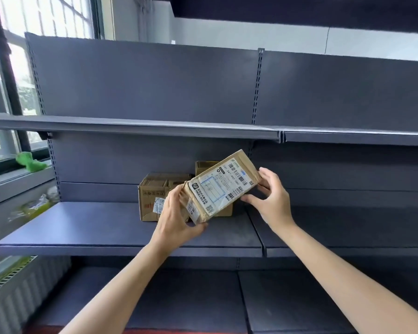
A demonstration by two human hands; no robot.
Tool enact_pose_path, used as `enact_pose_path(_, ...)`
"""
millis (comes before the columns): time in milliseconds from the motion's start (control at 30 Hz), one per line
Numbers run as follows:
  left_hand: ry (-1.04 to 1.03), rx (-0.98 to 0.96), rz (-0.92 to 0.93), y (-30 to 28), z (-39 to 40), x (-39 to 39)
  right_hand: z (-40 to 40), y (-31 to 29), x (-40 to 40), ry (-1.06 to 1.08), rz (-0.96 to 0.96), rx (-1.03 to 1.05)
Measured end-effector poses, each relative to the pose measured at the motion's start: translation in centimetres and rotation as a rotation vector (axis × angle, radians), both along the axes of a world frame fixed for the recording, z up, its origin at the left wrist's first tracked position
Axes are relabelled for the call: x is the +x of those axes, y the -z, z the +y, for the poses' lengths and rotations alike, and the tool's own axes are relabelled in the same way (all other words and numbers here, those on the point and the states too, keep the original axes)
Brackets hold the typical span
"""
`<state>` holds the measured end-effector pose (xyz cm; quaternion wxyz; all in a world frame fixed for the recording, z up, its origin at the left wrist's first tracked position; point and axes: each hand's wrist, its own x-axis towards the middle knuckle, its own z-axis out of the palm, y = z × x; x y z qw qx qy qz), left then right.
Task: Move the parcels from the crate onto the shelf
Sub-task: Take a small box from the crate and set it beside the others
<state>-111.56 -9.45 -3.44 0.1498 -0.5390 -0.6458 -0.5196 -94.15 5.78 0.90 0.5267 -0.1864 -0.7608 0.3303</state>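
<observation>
A flat brown cardboard parcel [221,186] with a white shipping label is held tilted in the air above the middle grey shelf [106,227]. My left hand [176,218] grips its lower left end, and my right hand [269,197] holds its upper right end with thumb under and fingers over. Behind it, two cardboard parcels stand on the shelf: a wider one [155,196] on the left and a taller one [204,167] at the back. The crate is out of view.
An upper shelf board [130,126] overhangs the middle one. A lower shelf [179,297] lies beneath. At the left are a window, a sill with a green toy [30,161], and a radiator [17,297]. The shelf to the right [348,227] continues the row.
</observation>
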Motion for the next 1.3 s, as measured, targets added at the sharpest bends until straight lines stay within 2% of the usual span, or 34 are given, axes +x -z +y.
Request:
enact_pose_path(167,0.002,0.064,-0.048,1.6,-0.3,0.6,0.4,0.3,-0.3,-0.110,0.004,-0.106)
enact_pose_path(433,-0.003,0.082,-0.110,3.2,-1.0,1.6,-0.7,2.7,-0.9,-0.307,0.087,-0.397)
enact_pose_path(733,-0.071,0.091,-0.059,4.3,-0.9,4.0,-2.8,5.3,-0.8,-0.626,0.043,-0.994)
enact_pose_path(900,-0.065,0.143,-0.120,4.7,-1.0,5.6,-4.2,5.4,-1.1,-0.802,-0.001,-0.943)
enact_pose_path(1033,-0.084,0.148,-0.170,5.2,-1.2,5.9,-5.0,4.7,-1.3,-0.779,0.001,-0.891)
enact_pose_path(1233,-0.040,-0.049,-0.090,6.1,-3.0,4.6,-4.7,4.5,-0.5,-0.673,-0.023,-0.848)
enact_pose_path(1300,0.003,-0.107,-0.149,5.9,-4.1,3.8,-4.1,4.6,0.2,-0.653,-0.058,-0.814)
